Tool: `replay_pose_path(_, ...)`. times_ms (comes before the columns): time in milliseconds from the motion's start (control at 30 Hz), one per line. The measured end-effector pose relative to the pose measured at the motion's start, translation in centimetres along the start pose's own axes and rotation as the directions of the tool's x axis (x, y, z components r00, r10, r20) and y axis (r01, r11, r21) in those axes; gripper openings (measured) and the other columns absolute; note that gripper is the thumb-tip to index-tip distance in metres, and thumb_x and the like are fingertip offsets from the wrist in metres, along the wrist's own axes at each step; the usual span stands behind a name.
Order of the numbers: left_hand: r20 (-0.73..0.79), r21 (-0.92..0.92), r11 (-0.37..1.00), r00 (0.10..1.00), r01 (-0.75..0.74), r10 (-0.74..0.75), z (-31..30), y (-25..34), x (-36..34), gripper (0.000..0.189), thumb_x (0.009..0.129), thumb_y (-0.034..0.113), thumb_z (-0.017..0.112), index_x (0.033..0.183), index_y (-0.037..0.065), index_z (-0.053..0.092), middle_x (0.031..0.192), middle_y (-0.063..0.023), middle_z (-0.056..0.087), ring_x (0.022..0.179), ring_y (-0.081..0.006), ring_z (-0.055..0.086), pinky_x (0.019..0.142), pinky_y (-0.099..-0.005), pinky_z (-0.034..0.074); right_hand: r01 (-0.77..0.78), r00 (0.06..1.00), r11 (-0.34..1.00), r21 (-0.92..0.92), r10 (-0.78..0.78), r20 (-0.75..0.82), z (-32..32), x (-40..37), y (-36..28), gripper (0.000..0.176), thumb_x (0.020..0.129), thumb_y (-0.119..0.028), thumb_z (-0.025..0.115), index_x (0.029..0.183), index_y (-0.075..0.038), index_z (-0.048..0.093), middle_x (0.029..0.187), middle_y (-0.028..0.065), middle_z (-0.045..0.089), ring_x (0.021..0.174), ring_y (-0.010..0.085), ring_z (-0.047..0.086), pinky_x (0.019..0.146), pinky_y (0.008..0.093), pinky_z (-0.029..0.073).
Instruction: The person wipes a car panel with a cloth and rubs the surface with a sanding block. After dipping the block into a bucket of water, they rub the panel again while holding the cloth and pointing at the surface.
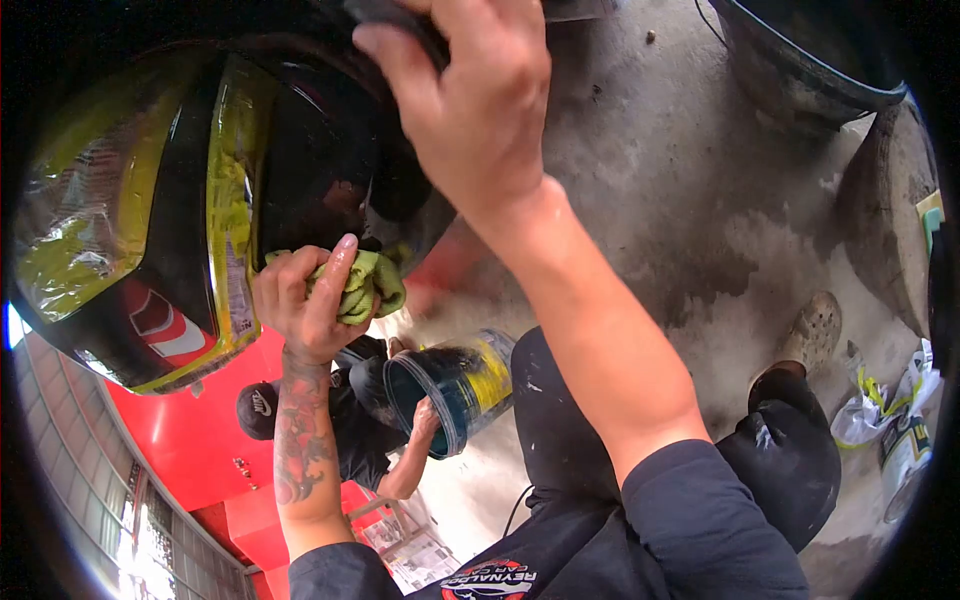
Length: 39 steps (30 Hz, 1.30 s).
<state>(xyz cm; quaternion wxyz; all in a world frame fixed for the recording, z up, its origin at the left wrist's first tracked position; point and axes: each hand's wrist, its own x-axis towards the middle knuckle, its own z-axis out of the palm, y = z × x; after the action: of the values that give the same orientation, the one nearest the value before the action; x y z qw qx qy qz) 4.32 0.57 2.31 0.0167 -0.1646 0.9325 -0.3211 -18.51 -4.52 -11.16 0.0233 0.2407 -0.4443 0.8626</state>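
My left hand [310,300] has its fingers closed around a crumpled green cloth [368,288], beside the lower edge of a glossy black car body panel [315,150]. Yellow-green masking tape [232,180] runs down the bodywork, and a red-and-white lamp [165,322] shows below. At the top of the view, my right hand [480,100] curls with thumb and fingers around a dark object [405,18]. The frame's upper edge cuts off its fingertips, and what it grips is not clear.
A co-worker in a black cap [258,410] crouches below, a hand on a dark bucket [462,390] with a yellow label. A large black tub [800,65] stands at upper right. Plastic bags [875,410] and a can [905,465] lie on the stained concrete floor [640,190].
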Motion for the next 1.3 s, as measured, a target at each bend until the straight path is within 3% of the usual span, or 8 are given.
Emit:
replay_pose_path(133, 0.011, 0.012, 1.0, 1.0, -0.007, 0.006, 0.0, -0.2, -0.2, 0.067, 0.06, 0.024, 0.09, 0.126, 0.015, 0.08, 0.108, -0.0058, 0.066, 0.096, -0.0307, 0.063, 0.088, -0.0471, 0.053, -0.009, 0.986, 0.995, 0.099, 0.026, -0.164, -2.5, 1.1, 0.9, 0.031, 0.088, -0.006, 0.082, 0.117, -0.003, 0.073, 0.111, 0.0164, 0.07, 0.106, 0.0345, 0.066, 0.095, 0.0423, 0.052)
replay_pose_path(267, -0.009, 0.018, 1.0, 1.0, -0.006, 0.006, 0.2, -0.2, -0.1, 0.066, 0.061, 0.024, 0.09, 0.126, 0.015, 0.08, 0.108, -0.0057, 0.066, 0.096, -0.0299, 0.063, 0.087, -0.0464, 0.053, -0.22, 0.969, 0.97, 0.107, 0.23, -0.092, -3.9, -1.8, -0.8, 0.033, 0.09, -0.009, 0.083, 0.12, -0.003, 0.072, 0.115, 0.018, 0.069, 0.108, 0.0367, 0.066, 0.097, 0.0433, 0.053)
replay_pose_path(433, -0.008, 0.026, 1.0, 1.0, -0.003, 0.004, 0.2, -0.1, 0.0, 0.063, 0.063, 0.026, 0.089, 0.125, 0.015, 0.08, 0.107, -0.0057, 0.066, 0.095, -0.0292, 0.063, 0.086, -0.0455, 0.053, -0.146, 0.988, 0.988, 0.06, 0.148, -0.033, -2.8, -3.7, -1.3, 0.045, 0.079, -0.004, 0.084, 0.123, -0.01, 0.073, 0.116, 0.0139, 0.065, 0.103, 0.0371, 0.065, 0.089, 0.0446, 0.054)
replay_pose_path(733, -0.017, 0.026, 1.0, 1.0, -0.012, 0.013, 0.2, -0.2, 0.1, 0.062, 0.065, 0.029, 0.089, 0.125, 0.015, 0.081, 0.106, -0.0055, 0.066, 0.094, -0.029, 0.063, 0.085, -0.0444, 0.053, -0.051, 0.998, 0.999, 0.004, 0.05, 0.048, -2.9, -8.3, -2.4, 0.047, 0.079, -0.001, 0.087, 0.123, -0.011, 0.075, 0.134, 0.0147, 0.069, 0.116, 0.0351, 0.064, 0.103, 0.0435, 0.052)
replay_pose_path(800, -0.018, 0.026, 1.0, 1.0, -0.01, 0.01, 0.2, -0.2, 0.2, 0.062, 0.065, 0.028, 0.089, 0.125, 0.015, 0.081, 0.106, -0.0055, 0.066, 0.094, -0.0289, 0.063, 0.085, -0.0445, 0.053, -0.045, 0.999, 0.999, -0.007, 0.045, 0.02, -2.4, -6.4, -2.1, 0.045, 0.079, -0.001, 0.087, 0.121, -0.01, 0.075, 0.132, 0.0147, 0.069, 0.114, 0.0348, 0.063, 0.101, 0.043, 0.051)
replay_pose_path(833, -0.015, 0.026, 1.0, 1.0, -0.007, 0.007, 0.2, -0.1, 0.1, 0.062, 0.065, 0.028, 0.089, 0.125, 0.015, 0.081, 0.106, -0.0055, 0.066, 0.094, -0.0289, 0.063, 0.085, -0.0446, 0.053, -0.027, 0.999, 0.999, -0.021, 0.026, -0.025, -1.5, -5.6, -1.5, 0.043, 0.078, -0.012, 0.086, 0.119, -0.014, 0.073, 0.128, 0.0102, 0.068, 0.111, 0.0322, 0.063, 0.093, 0.044, 0.046)
replay_pose_path(1067, -0.004, 0.018, 1.0, 1.0, -0.007, 0.007, 0.1, -0.2, -0.1, 0.063, 0.064, 0.028, 0.089, 0.125, 0.015, 0.081, 0.107, -0.0055, 0.066, 0.094, -0.0292, 0.063, 0.085, -0.045, 0.053, -0.063, 0.998, 0.998, -0.024, 0.063, -0.017, -1.9, -8.6, -2.5, 0.039, 0.079, -0.015, 0.086, 0.117, -0.016, 0.076, 0.127, 0.0083, 0.069, 0.109, 0.0306, 0.063, 0.09, 0.0419, 0.047)
replay_pose_path(1300, 0.003, 0.011, 1.0, 1.0, 0.0, 0.0, 0.1, -0.3, -0.1, 0.066, 0.061, 0.026, 0.09, 0.125, 0.016, 0.08, 0.107, -0.0056, 0.066, 0.094, -0.0289, 0.063, 0.085, -0.0449, 0.053, -0.045, 0.997, 0.998, -0.035, 0.042, -0.06, -0.9, -3.9, -1.3, 0.04, 0.078, -0.014, 0.086, 0.116, -0.017, 0.075, 0.122, 0.0057, 0.069, 0.106, 0.0305, 0.063, 0.087, 0.0426, 0.047)
